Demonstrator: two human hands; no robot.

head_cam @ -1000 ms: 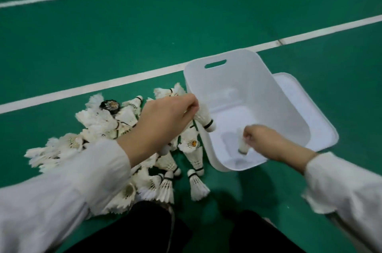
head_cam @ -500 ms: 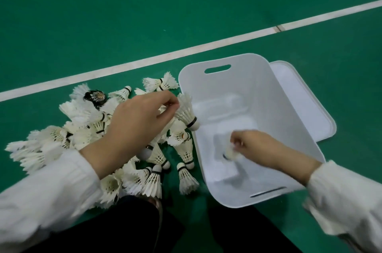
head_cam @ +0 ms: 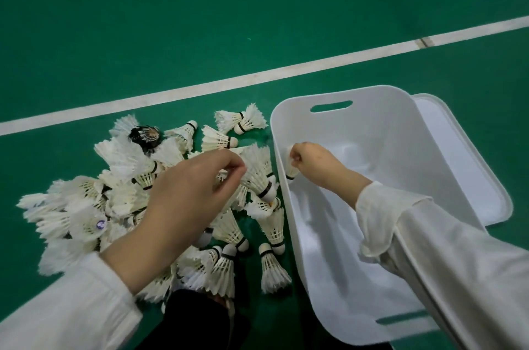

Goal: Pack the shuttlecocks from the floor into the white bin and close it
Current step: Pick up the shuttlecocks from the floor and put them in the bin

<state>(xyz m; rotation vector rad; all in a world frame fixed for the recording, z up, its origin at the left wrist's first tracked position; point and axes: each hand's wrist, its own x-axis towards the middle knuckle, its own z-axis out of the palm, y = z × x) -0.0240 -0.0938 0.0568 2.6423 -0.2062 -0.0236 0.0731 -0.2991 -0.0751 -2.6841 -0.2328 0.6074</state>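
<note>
Currently left hand (head_cam: 183, 195) pinches 1 shuttlecock (head_cam: 259, 172) by its feathers; right hand (head_cam: 315, 163) grips 2nd shuttlecock (head_cam: 291, 170) inside white bin (head_cam: 372, 126).

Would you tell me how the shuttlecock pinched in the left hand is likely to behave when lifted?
Probably very light: the left hand holds the shuttlecock by a mere fingertip pinch on its feather rim. The thin feathers look fragile and may bend if squeezed. Its cork end points downward, so it likely swings cork first.

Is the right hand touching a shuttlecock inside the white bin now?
Touching. The head view shows the right hand inside the white bin, its fingers curled round a shuttlecock.
</note>
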